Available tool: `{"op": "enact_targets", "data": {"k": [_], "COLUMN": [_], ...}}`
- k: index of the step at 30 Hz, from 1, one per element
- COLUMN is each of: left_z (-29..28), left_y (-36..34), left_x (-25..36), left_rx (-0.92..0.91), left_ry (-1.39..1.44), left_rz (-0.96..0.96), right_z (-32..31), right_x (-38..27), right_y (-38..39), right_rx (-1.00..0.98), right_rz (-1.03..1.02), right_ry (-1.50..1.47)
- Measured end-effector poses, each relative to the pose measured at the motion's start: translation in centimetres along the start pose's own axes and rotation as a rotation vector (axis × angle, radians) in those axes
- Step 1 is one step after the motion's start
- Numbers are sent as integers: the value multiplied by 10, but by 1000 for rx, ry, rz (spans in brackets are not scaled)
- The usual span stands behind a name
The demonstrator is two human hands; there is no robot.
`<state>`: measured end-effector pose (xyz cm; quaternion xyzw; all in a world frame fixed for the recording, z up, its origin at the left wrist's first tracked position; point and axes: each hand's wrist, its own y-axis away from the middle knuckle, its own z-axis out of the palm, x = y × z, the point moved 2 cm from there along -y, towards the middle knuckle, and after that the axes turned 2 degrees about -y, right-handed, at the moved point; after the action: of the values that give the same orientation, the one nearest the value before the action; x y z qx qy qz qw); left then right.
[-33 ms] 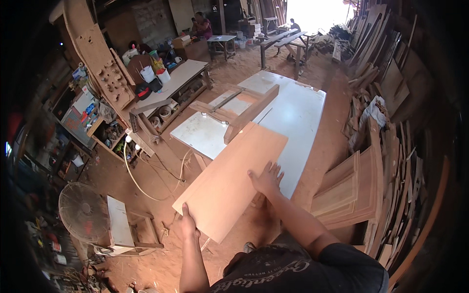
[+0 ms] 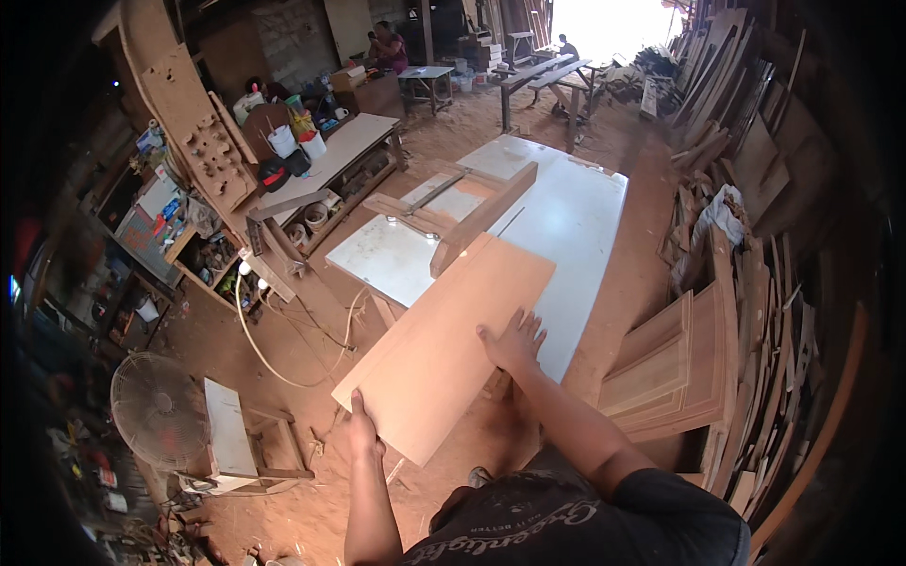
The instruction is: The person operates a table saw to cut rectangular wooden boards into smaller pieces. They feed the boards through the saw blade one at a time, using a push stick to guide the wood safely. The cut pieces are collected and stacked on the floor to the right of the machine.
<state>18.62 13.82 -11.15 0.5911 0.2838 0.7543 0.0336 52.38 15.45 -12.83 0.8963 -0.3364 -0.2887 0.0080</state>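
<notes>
A pale wooden panel point(image 2: 444, 330) lies at a slant, its far part over the white-topped table point(image 2: 576, 236), beside a long wooden fence bar point(image 2: 495, 208). A thin dark slot point(image 2: 511, 219) shows in the table top. My left hand point(image 2: 365, 429) grips the panel's near left corner, thumb on top and fingers mostly hidden by the edge. My right hand point(image 2: 511, 344) lies on the panel's right part with fingers spread. A metal bar and clamps point(image 2: 434, 193) sit left of the fence.
Leaning panels point(image 2: 661, 368) and stacked boards line the right. At left stand a floor fan point(image 2: 160, 410), loose cords point(image 2: 245, 330) and a cluttered bench point(image 2: 344, 156) with buckets. A person point(image 2: 389, 55) is at the back, with other figures partly visible near benches.
The whole view has shifted very slightly. My hands and the panel appear in nearly the same places relative to the table.
</notes>
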Motion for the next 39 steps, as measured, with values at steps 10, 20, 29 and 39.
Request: {"op": "enact_targets", "data": {"k": [10,20,29,39], "left_z": [68,257,404,554], "left_y": [-56,-34,-63,-99], "left_x": [-44,-4,-35,-75], "left_rx": [-79,-776,-738,-715], "left_ry": [-158,-1567,-1715,-1835], "left_rz": [150,1139,1013,960], "right_z": [-16,-35,-59,-111], "right_x": [22,66,118,144], "right_y": [-109,-227,-367,-466], "right_rx": [74,95,107,192], "right_rz": [75,87,73,130], "right_ry": [-18,-24,6,-211]}}
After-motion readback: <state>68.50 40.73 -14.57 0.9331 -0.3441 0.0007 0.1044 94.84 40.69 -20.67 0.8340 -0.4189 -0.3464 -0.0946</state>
